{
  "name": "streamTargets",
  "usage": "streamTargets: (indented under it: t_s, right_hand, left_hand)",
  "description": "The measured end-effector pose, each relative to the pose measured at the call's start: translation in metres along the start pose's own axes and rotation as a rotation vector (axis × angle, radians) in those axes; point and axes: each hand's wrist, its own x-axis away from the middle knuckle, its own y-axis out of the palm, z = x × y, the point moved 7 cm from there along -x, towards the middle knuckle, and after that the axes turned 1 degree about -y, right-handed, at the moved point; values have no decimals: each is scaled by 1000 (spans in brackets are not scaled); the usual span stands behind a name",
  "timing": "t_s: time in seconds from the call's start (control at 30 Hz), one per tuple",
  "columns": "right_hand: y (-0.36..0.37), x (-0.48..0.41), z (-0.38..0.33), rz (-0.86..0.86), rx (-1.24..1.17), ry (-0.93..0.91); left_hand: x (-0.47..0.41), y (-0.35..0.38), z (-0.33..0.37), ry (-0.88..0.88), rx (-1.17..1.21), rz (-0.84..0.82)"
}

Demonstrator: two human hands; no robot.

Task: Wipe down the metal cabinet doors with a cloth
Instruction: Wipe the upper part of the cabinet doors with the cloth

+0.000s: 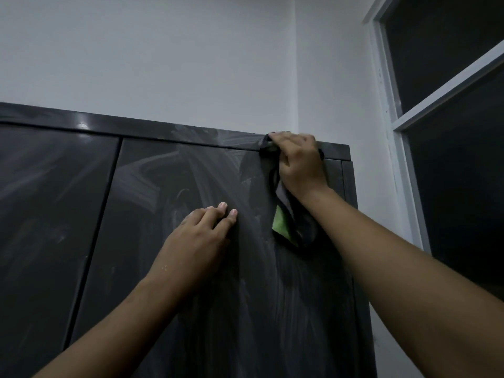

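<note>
Pressing the cloth (283,216) to the right door's (191,170) top edge, the right hand (298,162) keeps its grip clamped on it, while the left hand (201,236), fingers spread flat, apparently steadies the door.

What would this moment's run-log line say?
step: wiping top edge of right door | right hand: presses cloth at cabinet top | left hand: flat on door | smears visible
</note>
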Motion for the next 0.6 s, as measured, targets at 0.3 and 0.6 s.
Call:
streamTargets:
  t_s: [0.3, 0.6]
  right_hand:
    - [-4, 30, -36, -189, -120, -465]
    - [20, -6, -46, -12, -48, -94]
  left_hand:
    - [1, -1, 5, -42, 132, -139]
    - [-1, 1, -1, -11, 19, -151]
